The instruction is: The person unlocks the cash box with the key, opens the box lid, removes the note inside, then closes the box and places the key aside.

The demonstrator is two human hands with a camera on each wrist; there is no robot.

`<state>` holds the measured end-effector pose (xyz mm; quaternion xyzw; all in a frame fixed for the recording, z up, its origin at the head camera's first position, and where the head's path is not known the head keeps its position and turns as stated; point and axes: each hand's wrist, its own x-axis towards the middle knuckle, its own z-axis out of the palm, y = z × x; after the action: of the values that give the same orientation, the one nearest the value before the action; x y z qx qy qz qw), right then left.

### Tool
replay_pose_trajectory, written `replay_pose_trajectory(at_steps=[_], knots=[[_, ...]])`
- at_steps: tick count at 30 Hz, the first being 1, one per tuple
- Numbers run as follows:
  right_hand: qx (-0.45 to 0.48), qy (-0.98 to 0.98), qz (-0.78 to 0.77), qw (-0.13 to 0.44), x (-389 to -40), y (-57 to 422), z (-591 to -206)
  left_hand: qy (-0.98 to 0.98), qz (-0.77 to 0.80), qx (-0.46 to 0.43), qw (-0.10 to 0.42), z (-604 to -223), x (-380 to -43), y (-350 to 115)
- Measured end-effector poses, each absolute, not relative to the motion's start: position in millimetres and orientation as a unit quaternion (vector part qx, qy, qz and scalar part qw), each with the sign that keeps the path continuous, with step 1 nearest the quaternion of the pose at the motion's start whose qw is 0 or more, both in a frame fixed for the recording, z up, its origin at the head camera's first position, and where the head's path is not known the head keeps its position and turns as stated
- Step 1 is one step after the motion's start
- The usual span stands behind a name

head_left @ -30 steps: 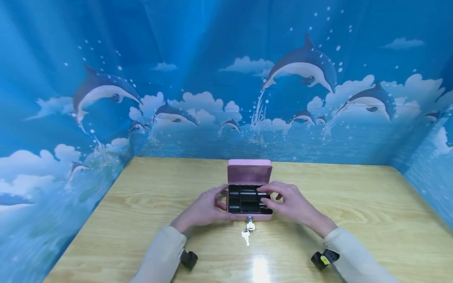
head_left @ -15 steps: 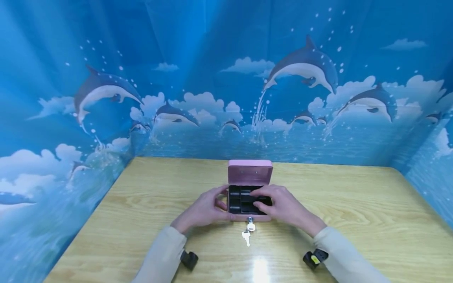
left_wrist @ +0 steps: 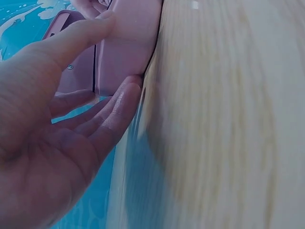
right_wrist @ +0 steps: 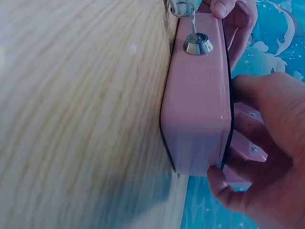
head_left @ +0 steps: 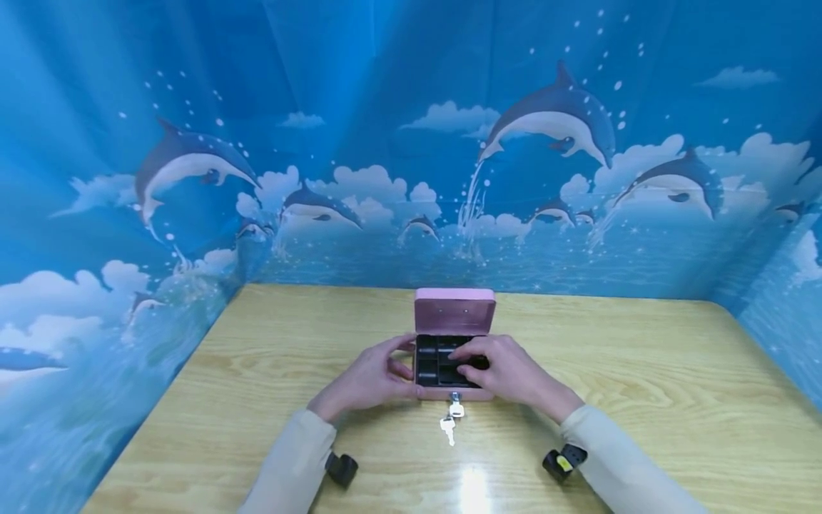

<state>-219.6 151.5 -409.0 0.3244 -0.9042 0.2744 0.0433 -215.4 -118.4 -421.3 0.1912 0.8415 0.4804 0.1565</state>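
Note:
A pink cash box [head_left: 452,394] lies with its lid [head_left: 454,315] raised, a black compartment tray [head_left: 427,359] inside. My left hand [head_left: 379,375] grips the box's left side, thumb at the front corner and fingers along the side, as the left wrist view shows. Over the right half of the tray reaches my right hand [head_left: 514,370], thumb and forefinger dipping into the compartments a little apart. In the right wrist view its fingertips vanish behind the box rim, and the little finger sits at the outer corner; I cannot tell whether they pinch the tray.
A key [head_left: 457,410] sits in the front lock [right_wrist: 198,44], with a second key [head_left: 448,430] hanging below it on a ring. The box stands on a wood-grain table [head_left: 308,321], near its far edge. A dolphin-print curtain [head_left: 359,243] surrounds the table's back and sides.
My right hand has moved left over the tray, from its right edge towards the middle. My left hand keeps its place on the box, and the lid stays raised.

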Motion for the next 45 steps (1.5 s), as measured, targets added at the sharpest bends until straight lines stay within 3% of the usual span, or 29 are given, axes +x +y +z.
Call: replay_pose_trajectory(at_steps=[12, 27, 45], knots=[[0.323, -0.905, 0.276, 0.023, -224.9, 145.8, -411.6, 0.837, 0.487, 0.195, 0.159, -420.7, -216.0, -118.1], [0.327, -0.908, 0.255, 0.053, -222.0, 144.4, -407.3, 0.834, 0.49, 0.198, 0.16, -419.8, -215.4, -117.7], [0.31, -0.909, 0.276, 0.049, -215.4, 147.8, -390.7, 0.837, 0.481, 0.205, 0.164, -419.4, -218.2, -119.0]])
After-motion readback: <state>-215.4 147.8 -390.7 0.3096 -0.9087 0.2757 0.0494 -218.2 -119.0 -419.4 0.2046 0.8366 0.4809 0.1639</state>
